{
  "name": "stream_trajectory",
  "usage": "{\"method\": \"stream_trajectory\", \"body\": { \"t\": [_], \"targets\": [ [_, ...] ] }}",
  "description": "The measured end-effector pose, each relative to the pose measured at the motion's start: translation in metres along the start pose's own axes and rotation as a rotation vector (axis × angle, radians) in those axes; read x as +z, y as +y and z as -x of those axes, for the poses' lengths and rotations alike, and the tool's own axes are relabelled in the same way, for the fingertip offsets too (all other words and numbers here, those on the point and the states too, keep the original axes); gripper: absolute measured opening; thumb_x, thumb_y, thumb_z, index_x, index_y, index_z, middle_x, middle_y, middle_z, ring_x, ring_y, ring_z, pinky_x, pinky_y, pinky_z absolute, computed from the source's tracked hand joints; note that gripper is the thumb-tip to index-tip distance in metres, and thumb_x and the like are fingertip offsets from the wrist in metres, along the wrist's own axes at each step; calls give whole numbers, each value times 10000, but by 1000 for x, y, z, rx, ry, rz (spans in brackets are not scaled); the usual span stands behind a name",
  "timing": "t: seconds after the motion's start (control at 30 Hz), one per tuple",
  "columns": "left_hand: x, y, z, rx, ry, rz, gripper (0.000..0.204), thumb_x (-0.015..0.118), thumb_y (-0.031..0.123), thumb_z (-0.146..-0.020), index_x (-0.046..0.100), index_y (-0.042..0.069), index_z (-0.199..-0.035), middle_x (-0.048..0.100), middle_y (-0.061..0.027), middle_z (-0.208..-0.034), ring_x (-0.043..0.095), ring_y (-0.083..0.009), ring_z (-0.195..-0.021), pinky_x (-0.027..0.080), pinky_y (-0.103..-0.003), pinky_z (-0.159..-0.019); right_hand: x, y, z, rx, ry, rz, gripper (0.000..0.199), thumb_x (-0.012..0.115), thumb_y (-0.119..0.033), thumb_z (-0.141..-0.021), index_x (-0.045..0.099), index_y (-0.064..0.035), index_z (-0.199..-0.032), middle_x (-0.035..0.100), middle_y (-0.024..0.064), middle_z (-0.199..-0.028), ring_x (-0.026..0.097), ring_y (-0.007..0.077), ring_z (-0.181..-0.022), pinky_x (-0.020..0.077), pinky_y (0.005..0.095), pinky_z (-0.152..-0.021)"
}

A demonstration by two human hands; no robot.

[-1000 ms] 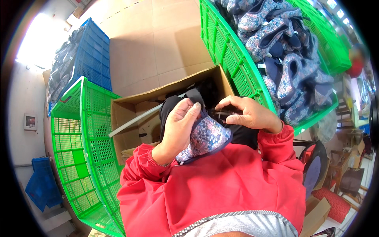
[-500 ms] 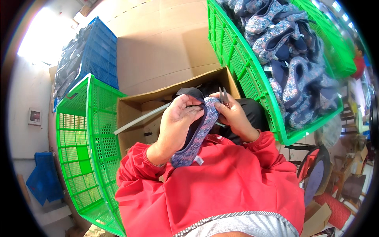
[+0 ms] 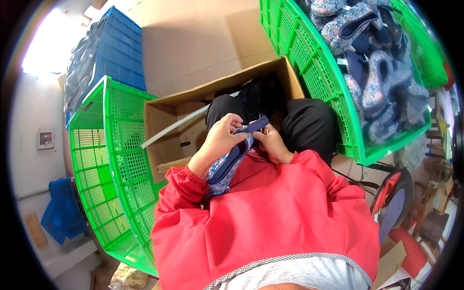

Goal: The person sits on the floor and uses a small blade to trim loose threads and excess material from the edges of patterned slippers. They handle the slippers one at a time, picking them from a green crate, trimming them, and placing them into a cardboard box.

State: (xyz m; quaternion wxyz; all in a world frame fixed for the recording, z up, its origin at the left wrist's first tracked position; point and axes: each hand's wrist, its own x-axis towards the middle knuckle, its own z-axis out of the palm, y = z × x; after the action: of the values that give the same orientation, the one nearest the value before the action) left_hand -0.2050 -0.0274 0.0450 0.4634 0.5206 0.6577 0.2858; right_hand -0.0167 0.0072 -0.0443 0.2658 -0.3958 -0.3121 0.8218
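A blue floral shoe upper with dark navy lining lies slanted over my lap, against the red smock. My left hand is closed on its upper end, thumb and fingers pinching the fabric. From the other side my right hand pinches the same end, where a navy strip of lining sticks up between both hands. The pointed snips cannot be made out now; my right fingers may hide them. Below the hands, an open cardboard box stands around my knees with dark material inside.
At right, a green crate is heaped with floral shoe uppers. A green crate stands at left, with a blue crate of dark pieces behind it. A pale rod leans across the box.
The shoe upper has turned, and its navy lining now stands up between my hands. My right hand has moved lower, and the snips' blades no longer show. The view has shifted slightly.
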Motion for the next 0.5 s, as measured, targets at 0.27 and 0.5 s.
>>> {"method": "stream_trajectory", "body": {
  "t": [0.27, 0.5],
  "targets": [
    [15, 6, 8, -64, 69, -3, 484, 832, 37, -744, 564, -10, -1144, 602, -43, -942, 564, -95, -808, 519, -250, -743, -3, -46, 22, -63, -42, -65, 364, 597, -93, -908, 561, -63, -1269, 638, 26, -1090, 519, 37, -716, 367, 174, -519],
    [18, 15, 12, 50, 89, -145, 347, 834, 86, -746, 647, 10, -1029, 594, -54, -923, 574, -130, -807, 502, -273, -740, -1, -50, 16, -112, -6, -149, 340, 709, -18, -905, 593, -85, -1218, 643, -15, -890, 444, 8, -543, 320, 171, -458]
  ]
}}
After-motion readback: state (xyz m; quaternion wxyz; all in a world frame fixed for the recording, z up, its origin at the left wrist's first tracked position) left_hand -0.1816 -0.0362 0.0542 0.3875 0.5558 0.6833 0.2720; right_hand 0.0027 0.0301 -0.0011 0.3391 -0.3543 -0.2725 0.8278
